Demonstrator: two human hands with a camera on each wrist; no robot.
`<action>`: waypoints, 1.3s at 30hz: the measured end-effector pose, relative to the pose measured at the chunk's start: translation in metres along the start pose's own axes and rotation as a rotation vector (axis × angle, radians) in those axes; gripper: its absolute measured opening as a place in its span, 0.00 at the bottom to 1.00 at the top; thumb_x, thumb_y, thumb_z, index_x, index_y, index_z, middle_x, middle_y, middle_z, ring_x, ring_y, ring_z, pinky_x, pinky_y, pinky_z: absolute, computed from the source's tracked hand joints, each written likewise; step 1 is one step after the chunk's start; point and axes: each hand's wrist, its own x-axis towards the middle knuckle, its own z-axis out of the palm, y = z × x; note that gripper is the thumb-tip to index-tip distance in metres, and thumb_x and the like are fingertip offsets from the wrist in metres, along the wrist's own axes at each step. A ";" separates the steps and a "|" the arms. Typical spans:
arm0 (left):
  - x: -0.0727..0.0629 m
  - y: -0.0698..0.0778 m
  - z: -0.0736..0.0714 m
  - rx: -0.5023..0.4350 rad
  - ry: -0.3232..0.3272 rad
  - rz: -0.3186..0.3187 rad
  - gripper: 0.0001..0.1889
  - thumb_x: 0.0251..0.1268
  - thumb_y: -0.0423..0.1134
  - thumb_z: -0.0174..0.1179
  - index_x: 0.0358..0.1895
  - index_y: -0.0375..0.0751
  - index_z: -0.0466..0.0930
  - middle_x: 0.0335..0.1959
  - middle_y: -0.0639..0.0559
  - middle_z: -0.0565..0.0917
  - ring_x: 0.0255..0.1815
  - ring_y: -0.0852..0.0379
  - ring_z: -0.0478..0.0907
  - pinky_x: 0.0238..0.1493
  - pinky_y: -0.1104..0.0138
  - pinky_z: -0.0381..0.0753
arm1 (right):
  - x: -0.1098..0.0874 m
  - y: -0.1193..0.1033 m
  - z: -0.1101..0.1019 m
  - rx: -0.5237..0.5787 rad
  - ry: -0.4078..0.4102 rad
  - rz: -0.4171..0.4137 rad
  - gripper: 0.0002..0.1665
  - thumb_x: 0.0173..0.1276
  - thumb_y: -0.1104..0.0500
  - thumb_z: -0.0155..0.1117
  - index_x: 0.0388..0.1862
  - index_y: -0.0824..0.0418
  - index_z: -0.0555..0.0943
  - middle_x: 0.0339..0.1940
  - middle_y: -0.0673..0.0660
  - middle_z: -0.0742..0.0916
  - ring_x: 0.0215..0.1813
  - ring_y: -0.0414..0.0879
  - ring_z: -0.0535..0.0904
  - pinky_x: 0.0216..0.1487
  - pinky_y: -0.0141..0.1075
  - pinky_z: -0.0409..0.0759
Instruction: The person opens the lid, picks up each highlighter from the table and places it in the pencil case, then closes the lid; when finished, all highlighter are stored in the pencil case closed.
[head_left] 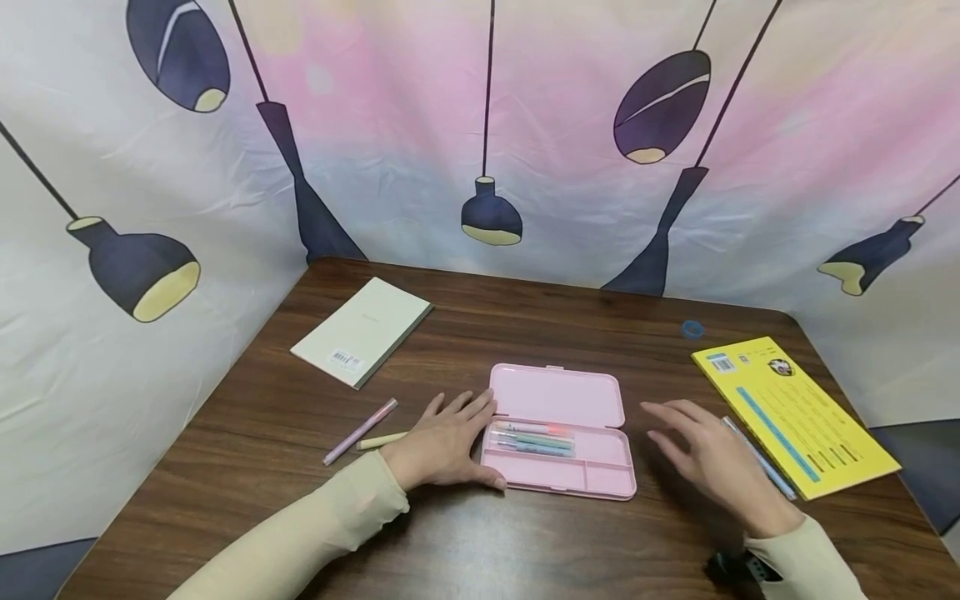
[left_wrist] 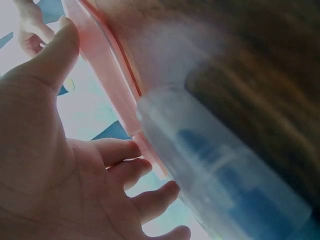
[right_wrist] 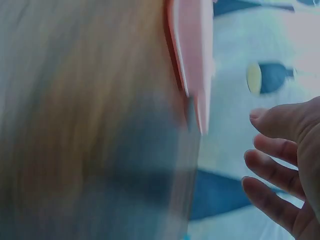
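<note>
A pink pencil case [head_left: 609, 477] lies unfolded on the table, its lid [head_left: 557, 396] laid back toward the wall. Several pastel pens [head_left: 536, 440] sit in its long upper compartment. My left hand [head_left: 446, 446] rests along the case's left side, fingers spread and thumb at the front corner. In the left wrist view its fingertips are right at the pink edge [left_wrist: 107, 75]. To the right of the case, my right hand [head_left: 708, 458] hovers over the table with loosely bent fingers, holding nothing. The right wrist view shows its thumb and fingers [right_wrist: 270, 172] apart, away from the case.
A yellow-green pen [head_left: 381, 440] lies partly behind my left hand, beside a purple pen [head_left: 360, 432]. A blue pen [head_left: 759, 458] lies between my right hand and a yellow book [head_left: 795, 417]. Farther back are a cream notebook [head_left: 363, 329] and a blue ring [head_left: 692, 329].
</note>
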 end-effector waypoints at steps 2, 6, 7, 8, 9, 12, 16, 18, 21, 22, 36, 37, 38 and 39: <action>0.000 0.000 0.000 -0.005 0.002 0.001 0.58 0.50 0.77 0.61 0.80 0.47 0.53 0.82 0.52 0.50 0.81 0.44 0.49 0.76 0.40 0.43 | -0.006 0.008 -0.008 -0.021 0.009 0.046 0.32 0.50 0.63 0.79 0.57 0.56 0.84 0.44 0.53 0.86 0.33 0.40 0.78 0.28 0.37 0.78; 0.000 -0.001 0.001 -0.002 0.003 0.000 0.58 0.50 0.77 0.61 0.80 0.47 0.53 0.82 0.52 0.49 0.81 0.44 0.49 0.76 0.40 0.44 | -0.021 0.025 -0.023 -0.055 -0.027 0.160 0.34 0.52 0.64 0.79 0.60 0.58 0.81 0.44 0.56 0.85 0.33 0.45 0.79 0.26 0.37 0.75; 0.000 -0.001 0.000 -0.002 0.003 0.000 0.59 0.50 0.77 0.60 0.80 0.47 0.53 0.82 0.52 0.49 0.81 0.44 0.49 0.76 0.40 0.44 | -0.026 0.029 -0.026 -0.064 -0.043 0.189 0.34 0.53 0.64 0.79 0.61 0.59 0.81 0.44 0.57 0.84 0.33 0.46 0.79 0.25 0.38 0.74; 0.000 -0.001 0.000 0.001 0.003 -0.002 0.59 0.50 0.77 0.60 0.80 0.47 0.53 0.82 0.53 0.49 0.81 0.44 0.49 0.76 0.40 0.43 | -0.030 0.033 -0.029 -0.069 -0.061 0.220 0.34 0.54 0.64 0.78 0.61 0.60 0.80 0.45 0.59 0.84 0.35 0.49 0.80 0.25 0.38 0.74; 0.000 -0.001 0.000 0.004 0.001 -0.004 0.59 0.50 0.77 0.60 0.80 0.47 0.52 0.82 0.53 0.49 0.81 0.45 0.49 0.76 0.40 0.43 | -0.034 0.037 -0.031 -0.069 -0.076 0.249 0.33 0.55 0.64 0.78 0.62 0.60 0.79 0.46 0.60 0.83 0.34 0.50 0.80 0.24 0.38 0.73; 0.000 -0.001 0.000 0.013 -0.002 -0.005 0.59 0.49 0.78 0.60 0.80 0.47 0.52 0.82 0.53 0.48 0.81 0.45 0.48 0.76 0.40 0.43 | -0.046 0.048 -0.036 -0.081 -0.101 0.315 0.31 0.57 0.62 0.77 0.61 0.63 0.79 0.47 0.63 0.83 0.37 0.54 0.81 0.25 0.41 0.73; 0.001 -0.001 0.001 0.016 -0.003 -0.004 0.59 0.49 0.78 0.60 0.80 0.47 0.52 0.82 0.53 0.49 0.81 0.45 0.49 0.76 0.40 0.43 | -0.059 0.056 -0.041 -0.079 -0.145 0.386 0.31 0.60 0.58 0.76 0.61 0.65 0.79 0.49 0.66 0.82 0.40 0.60 0.81 0.28 0.49 0.76; 0.002 -0.001 0.000 0.015 -0.001 -0.005 0.59 0.49 0.77 0.60 0.80 0.47 0.52 0.82 0.53 0.49 0.81 0.45 0.49 0.76 0.40 0.44 | -0.064 0.059 -0.044 -0.073 -0.179 0.421 0.32 0.62 0.55 0.75 0.62 0.66 0.78 0.50 0.69 0.81 0.43 0.63 0.81 0.30 0.53 0.76; 0.002 -0.001 0.000 0.016 -0.004 -0.011 0.59 0.49 0.77 0.60 0.80 0.47 0.52 0.82 0.53 0.49 0.81 0.45 0.49 0.76 0.40 0.44 | -0.070 0.063 -0.048 -0.079 -0.232 0.467 0.35 0.63 0.52 0.73 0.64 0.68 0.76 0.50 0.71 0.81 0.44 0.65 0.80 0.32 0.57 0.76; 0.002 -0.001 0.000 0.016 -0.007 -0.013 0.59 0.49 0.77 0.60 0.80 0.47 0.52 0.82 0.53 0.49 0.81 0.45 0.49 0.76 0.41 0.44 | -0.072 0.064 -0.049 -0.085 -0.247 0.480 0.36 0.64 0.51 0.73 0.64 0.69 0.75 0.50 0.72 0.81 0.43 0.65 0.80 0.32 0.57 0.76; 0.003 -0.001 -0.002 0.010 -0.008 -0.012 0.59 0.49 0.77 0.61 0.80 0.45 0.53 0.82 0.52 0.50 0.81 0.44 0.49 0.75 0.40 0.46 | -0.081 0.072 -0.050 -0.080 -0.334 0.504 0.35 0.65 0.49 0.72 0.63 0.69 0.76 0.36 0.62 0.82 0.35 0.54 0.79 0.25 0.45 0.74; 0.003 -0.001 -0.001 0.009 -0.009 -0.011 0.59 0.49 0.77 0.61 0.80 0.45 0.53 0.82 0.52 0.50 0.81 0.44 0.49 0.75 0.40 0.47 | -0.081 0.072 -0.049 -0.079 -0.348 0.507 0.35 0.65 0.49 0.71 0.63 0.69 0.76 0.35 0.60 0.82 0.34 0.52 0.78 0.25 0.43 0.72; 0.003 -0.001 -0.001 0.008 -0.011 -0.011 0.59 0.49 0.77 0.61 0.80 0.45 0.53 0.82 0.52 0.50 0.81 0.44 0.49 0.75 0.40 0.47 | -0.082 0.073 -0.049 -0.076 -0.362 0.510 0.34 0.66 0.49 0.71 0.63 0.69 0.76 0.34 0.58 0.81 0.33 0.50 0.77 0.25 0.41 0.70; 0.003 -0.001 -0.001 0.009 -0.011 -0.011 0.59 0.49 0.77 0.61 0.80 0.46 0.53 0.82 0.52 0.50 0.80 0.44 0.49 0.75 0.40 0.47 | -0.082 0.073 -0.048 -0.073 -0.373 0.513 0.34 0.67 0.49 0.70 0.63 0.68 0.76 0.33 0.57 0.80 0.32 0.48 0.75 0.26 0.40 0.69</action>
